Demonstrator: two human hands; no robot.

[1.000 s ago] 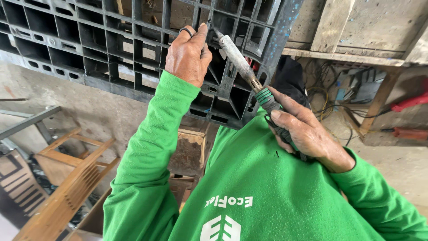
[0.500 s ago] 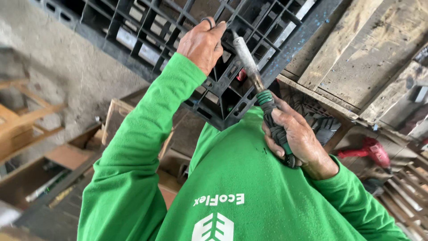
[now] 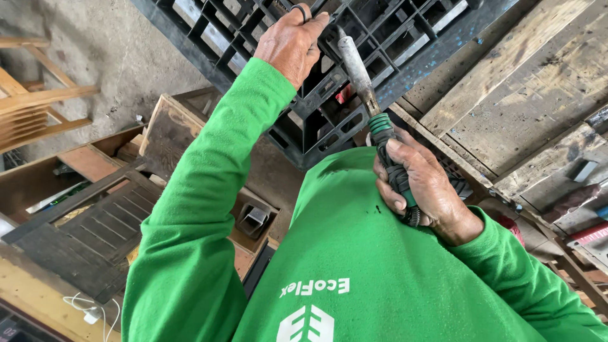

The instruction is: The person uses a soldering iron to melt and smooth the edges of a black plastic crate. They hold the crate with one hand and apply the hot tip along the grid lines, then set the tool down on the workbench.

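Gripping the black plastic pallet (image 3: 354, 57) overhead, the left hand (image 3: 292, 43) curls its fingers tight around a grid rib. Right hand (image 3: 423, 183) is wrapped firmly on the green-and-black handle of a metal-shafted tool (image 3: 364, 82), tip up against the grid, beside wooden planks (image 3: 506, 95).

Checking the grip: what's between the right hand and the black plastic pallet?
In the head view, only the tool's grey metal shaft spans from right hand to pallet.

The black plastic grid pallet (image 3: 405, 38) rested on a worn wooden bench (image 3: 506, 107). A red tool (image 3: 592, 234) lay on the bench's planks.
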